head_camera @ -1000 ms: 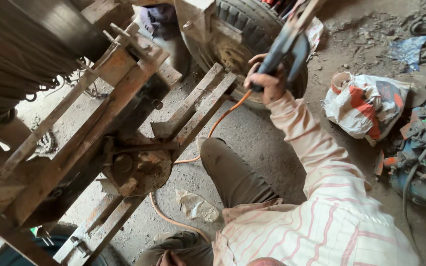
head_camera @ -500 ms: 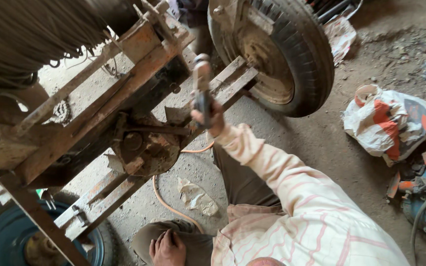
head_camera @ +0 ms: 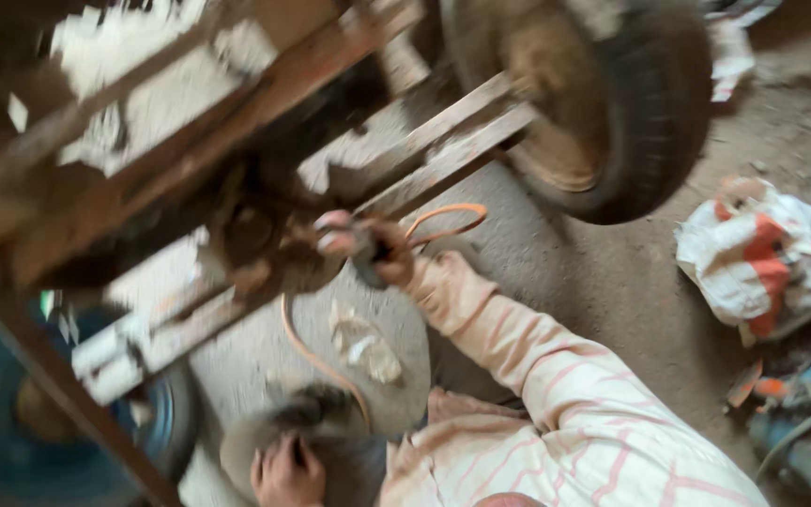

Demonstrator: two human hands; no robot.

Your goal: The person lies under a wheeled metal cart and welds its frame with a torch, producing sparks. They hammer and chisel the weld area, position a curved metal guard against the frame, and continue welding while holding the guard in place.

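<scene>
The view is blurred by motion. My right hand (head_camera: pixel 368 249) reaches out on a striped sleeve and is closed on a dark hand tool (head_camera: pixel 360 255) with an orange hose (head_camera: pixel 443 221) looping from it. The tool's end is at a rusty round hub (head_camera: pixel 269 253) under a rusty metal frame (head_camera: pixel 265 84). My left hand (head_camera: pixel 285 472) rests at the bottom edge on a dark rounded thing, perhaps my knee, fingers bent. I cannot tell whether it grips anything.
A large tyre on a rusty rim (head_camera: pixel 612 113) hangs at the upper right. A white and orange bag (head_camera: pixel 762 253) lies on the dirt floor at right. A blue wheel (head_camera: pixel 11 413) sits at lower left. Crumpled paper (head_camera: pixel 363 343) lies beside the hose.
My right hand has come down and left with the tool, from up by the tyre to the rusty hub. The view has swung and blurred.
</scene>
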